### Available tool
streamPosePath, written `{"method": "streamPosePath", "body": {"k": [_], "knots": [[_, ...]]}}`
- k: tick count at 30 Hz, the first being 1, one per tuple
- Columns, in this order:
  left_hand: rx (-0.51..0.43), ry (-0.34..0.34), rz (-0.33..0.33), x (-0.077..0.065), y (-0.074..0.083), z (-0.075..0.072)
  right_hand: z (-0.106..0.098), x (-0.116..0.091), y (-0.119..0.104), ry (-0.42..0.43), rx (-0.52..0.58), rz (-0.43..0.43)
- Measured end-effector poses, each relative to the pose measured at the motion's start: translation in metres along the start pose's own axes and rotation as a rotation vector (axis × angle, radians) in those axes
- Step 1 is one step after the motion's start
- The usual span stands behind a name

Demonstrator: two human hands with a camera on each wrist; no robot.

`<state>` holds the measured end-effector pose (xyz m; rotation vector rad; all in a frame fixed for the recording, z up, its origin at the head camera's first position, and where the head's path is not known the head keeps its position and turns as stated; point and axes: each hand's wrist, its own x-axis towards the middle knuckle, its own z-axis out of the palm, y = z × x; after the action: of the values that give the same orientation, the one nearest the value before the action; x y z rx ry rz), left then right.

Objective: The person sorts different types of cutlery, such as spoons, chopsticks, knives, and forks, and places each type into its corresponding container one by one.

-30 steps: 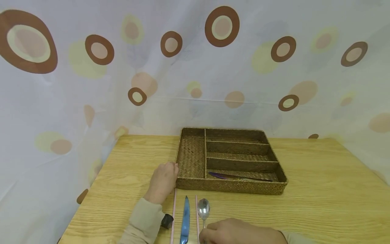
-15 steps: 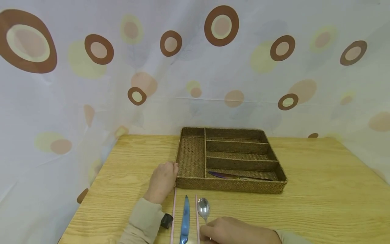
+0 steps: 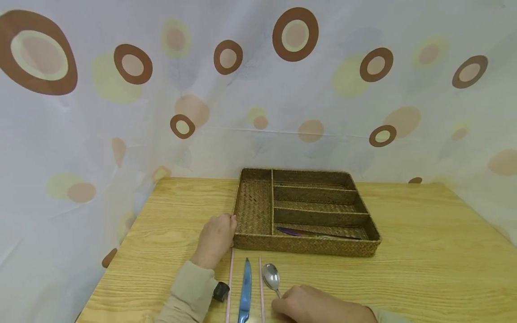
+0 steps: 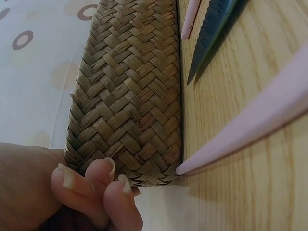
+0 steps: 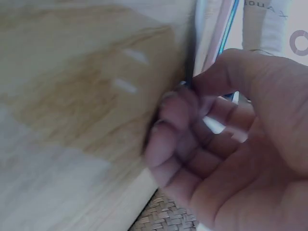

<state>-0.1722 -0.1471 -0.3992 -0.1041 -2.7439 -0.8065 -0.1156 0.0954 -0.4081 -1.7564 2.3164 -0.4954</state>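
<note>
My left hand [image 3: 216, 237] grips the front left corner of the woven cutlery tray [image 3: 307, 245]. In the left wrist view, the curled fingers [image 4: 122, 202] lie against the tray's woven wall [image 4: 130, 96]. At the near edge of the head view, my right hand [image 3: 319, 306] pinches a metal spoon [image 3: 271, 275] by its handle. The spoon's bowl points toward the tray, tilted a little to the left. The right wrist view has thumb and fingertips meeting at the handle, most of which is hidden by the hand [image 5: 216, 130].
A blue table knife [image 3: 245, 291] lies between two thin pink sticks, the left stick [image 3: 230, 287] and the right stick [image 3: 261, 291]. A purplish knife [image 3: 300, 233] lies in the tray's front compartment. A patterned curtain [image 3: 258, 89] hangs behind and beside the wooden table [image 3: 424, 251].
My right hand has shifted slightly right, and the spoon has turned from upright to slanted, its handle swinging right. The left hand and tray stay in place.
</note>
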Motion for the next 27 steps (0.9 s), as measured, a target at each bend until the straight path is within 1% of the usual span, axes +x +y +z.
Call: {"method": "streamPosePath", "body": {"k": [2, 5, 8, 17, 22, 27], "knots": [[-0.013, -0.01, -0.01, 0.0, 0.0, 0.0, 0.0, -0.002, -0.001, -0.008, -0.009, 0.039], [-0.028, -0.023, -0.02, -0.001, -0.001, 0.0, 0.0, -0.004, -0.002, -0.02, -0.055, 0.105], [-0.028, -0.024, -0.017, -0.001, -0.001, 0.0, 0.0, -0.007, -0.002, -0.014, -0.076, 0.153], [-0.02, -0.026, -0.012, 0.001, -0.001, 0.0, -0.002, -0.015, -0.002, 0.023, -0.134, 0.199], [-0.017, -0.018, 0.001, 0.0, -0.001, 0.0, -0.003, -0.02, -0.001, 0.052, -0.195, 0.246], [-0.02, -0.018, 0.0, 0.0, 0.001, 0.0, -0.005, -0.023, -0.002, 0.051, -0.168, 0.317]]}}
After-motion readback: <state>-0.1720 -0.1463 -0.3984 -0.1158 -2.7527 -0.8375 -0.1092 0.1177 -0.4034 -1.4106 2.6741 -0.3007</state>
